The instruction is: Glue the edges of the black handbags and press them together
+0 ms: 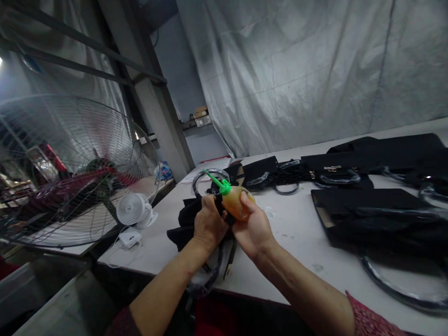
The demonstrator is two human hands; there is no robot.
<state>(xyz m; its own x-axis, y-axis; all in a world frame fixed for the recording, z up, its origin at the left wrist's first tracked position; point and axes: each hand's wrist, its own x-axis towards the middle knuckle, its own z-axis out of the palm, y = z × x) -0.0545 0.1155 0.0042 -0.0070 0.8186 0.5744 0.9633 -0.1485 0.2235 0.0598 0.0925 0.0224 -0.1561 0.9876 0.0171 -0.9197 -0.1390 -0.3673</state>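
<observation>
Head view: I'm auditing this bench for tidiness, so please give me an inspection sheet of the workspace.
Surface: white table, faint smudges.
Job's things: orange bottle with green nozzle; black fabric piece beneath it.
Clutter: black bags and looped handles at right.
Hands: right hand grips the bottle; left hand closed at its neck.
Cables: white lead beside small white fan.
Surroundings: large cage fan, grey sheeting.

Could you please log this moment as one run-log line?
right hand grips orange bottle | left hand closed beside green nozzle | beneath: black bag on white table
</observation>
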